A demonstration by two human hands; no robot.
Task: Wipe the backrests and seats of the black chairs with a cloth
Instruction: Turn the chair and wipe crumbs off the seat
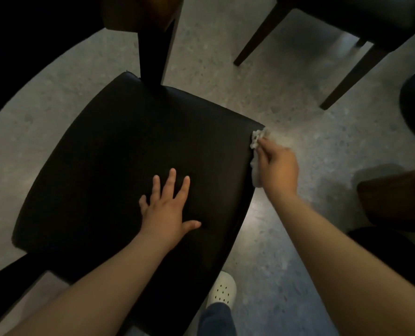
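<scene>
Cloth (255,173): white, bunched, pressed against the right side edge of the black seat (128,154), near its far corner. Right hand (278,168) curls round it, fingers closed on the wad. Left hand (168,209) lies flat on the seat, fingers spread, holding nothing. Risk: cloth slides off the edge and the stroke misses; leaning weight could shift the chair. Bare floor (286,98) lies to the right; second chair (371,25) stands well apart.

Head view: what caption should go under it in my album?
Left hand flat on a black seat, right hand holding a white cloth at its edge.
</scene>
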